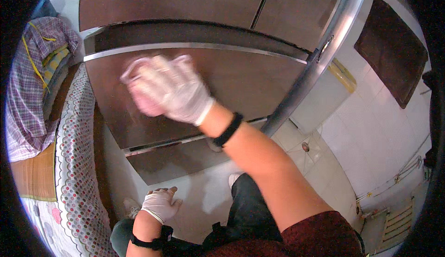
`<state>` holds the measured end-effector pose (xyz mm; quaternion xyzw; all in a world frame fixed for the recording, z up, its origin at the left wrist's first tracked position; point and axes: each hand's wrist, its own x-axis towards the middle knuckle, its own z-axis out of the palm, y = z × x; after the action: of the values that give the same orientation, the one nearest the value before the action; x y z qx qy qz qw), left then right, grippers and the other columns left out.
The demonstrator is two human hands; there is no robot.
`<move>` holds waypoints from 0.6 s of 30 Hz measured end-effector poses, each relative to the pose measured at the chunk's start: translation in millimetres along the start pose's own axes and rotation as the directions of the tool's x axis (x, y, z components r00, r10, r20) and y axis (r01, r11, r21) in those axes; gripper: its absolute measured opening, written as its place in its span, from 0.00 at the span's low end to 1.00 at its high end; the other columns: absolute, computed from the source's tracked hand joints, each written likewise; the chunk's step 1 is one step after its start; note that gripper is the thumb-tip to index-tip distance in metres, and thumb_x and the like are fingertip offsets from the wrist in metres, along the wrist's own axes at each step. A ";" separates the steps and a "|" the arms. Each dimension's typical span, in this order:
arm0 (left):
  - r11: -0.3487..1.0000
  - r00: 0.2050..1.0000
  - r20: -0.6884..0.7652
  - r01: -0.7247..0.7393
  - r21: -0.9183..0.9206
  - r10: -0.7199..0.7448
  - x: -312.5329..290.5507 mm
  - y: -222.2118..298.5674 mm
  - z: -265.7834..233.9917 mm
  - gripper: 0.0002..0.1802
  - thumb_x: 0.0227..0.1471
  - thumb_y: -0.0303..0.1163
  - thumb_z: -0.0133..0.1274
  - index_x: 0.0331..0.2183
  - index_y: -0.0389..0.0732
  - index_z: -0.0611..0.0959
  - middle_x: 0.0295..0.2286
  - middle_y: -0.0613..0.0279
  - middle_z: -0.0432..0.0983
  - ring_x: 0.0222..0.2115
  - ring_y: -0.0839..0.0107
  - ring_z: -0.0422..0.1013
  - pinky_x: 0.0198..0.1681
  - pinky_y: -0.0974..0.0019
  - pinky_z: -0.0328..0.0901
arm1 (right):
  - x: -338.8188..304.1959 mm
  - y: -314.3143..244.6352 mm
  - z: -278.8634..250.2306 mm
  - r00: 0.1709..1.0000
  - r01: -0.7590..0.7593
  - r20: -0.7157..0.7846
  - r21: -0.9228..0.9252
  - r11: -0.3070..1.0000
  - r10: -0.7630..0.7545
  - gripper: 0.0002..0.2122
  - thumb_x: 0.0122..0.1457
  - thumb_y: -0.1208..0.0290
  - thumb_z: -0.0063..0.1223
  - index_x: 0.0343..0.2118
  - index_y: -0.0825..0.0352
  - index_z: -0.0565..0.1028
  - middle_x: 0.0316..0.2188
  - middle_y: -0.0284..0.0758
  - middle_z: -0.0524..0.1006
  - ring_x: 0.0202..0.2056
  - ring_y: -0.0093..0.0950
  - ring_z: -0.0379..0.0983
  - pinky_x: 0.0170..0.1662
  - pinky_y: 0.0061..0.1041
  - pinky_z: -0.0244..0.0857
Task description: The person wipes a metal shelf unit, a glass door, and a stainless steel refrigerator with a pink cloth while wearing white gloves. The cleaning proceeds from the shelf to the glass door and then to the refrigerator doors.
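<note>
My right hand, in a white glove and slightly blurred, presses a pink cloth against a glossy dark brown panel. The cloth bunches under my fingers, and its edges stick out on both sides. A silver trim strip runs across the panel just above the hand. Lower down, my left hand, also in a white glove, hovers near my left knee. Its fingers are loosely bent with the thumb apart, and nothing shows in it. Both wrists wear black bands.
At left stands a bed with a dotted, scalloped cover and a plaid cloth over folded bedding. A metal post borders the panel at right. Beyond it are a white bin-like box, a tiled wall and a dark hanging cloth.
</note>
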<state>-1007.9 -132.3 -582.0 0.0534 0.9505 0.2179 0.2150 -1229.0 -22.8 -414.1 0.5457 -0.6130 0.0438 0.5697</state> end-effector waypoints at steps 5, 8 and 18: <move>0.999 0.999 0.052 0.014 0.043 -0.016 0.3 3.6 8.5 0.33 0.60 0.51 0.48 0.60 0.42 0.74 0.51 0.47 0.78 0.55 0.51 0.72 0.62 0.47 0.59 | -82.7 126.8 -85.1 0.965 -0.218 0.115 -0.154 0.964 0.237 0.20 0.49 0.73 0.60 0.48 0.59 0.79 0.50 0.39 0.76 0.51 0.40 0.72 0.49 0.42 0.65; 0.999 1.000 0.020 0.011 0.034 -0.012 -6.3 -0.6 11.5 0.32 0.59 0.51 0.49 0.58 0.41 0.75 0.49 0.48 0.79 0.55 0.52 0.71 0.61 0.47 0.59 | -145.4 175.2 -111.8 0.810 -0.570 -0.114 0.075 0.818 0.575 0.26 0.60 0.74 0.54 0.63 0.61 0.67 0.54 0.37 0.75 0.34 0.31 0.76 0.33 0.31 0.71; 0.999 0.999 -0.050 0.023 0.046 -0.020 -22.7 2.1 16.0 0.32 0.58 0.49 0.51 0.59 0.42 0.75 0.52 0.51 0.77 0.57 0.52 0.69 0.63 0.45 0.58 | -247.0 227.0 -115.3 -0.298 -0.673 -0.035 0.716 -0.184 0.954 0.10 0.73 0.63 0.41 0.35 0.61 0.68 0.16 0.31 0.70 0.13 0.28 0.68 0.11 0.25 0.59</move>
<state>-980.5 -128.6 -585.3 0.0427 0.9608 0.1949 0.1925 -1377.6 298.9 -429.4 -0.0422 -0.5470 0.7542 0.3608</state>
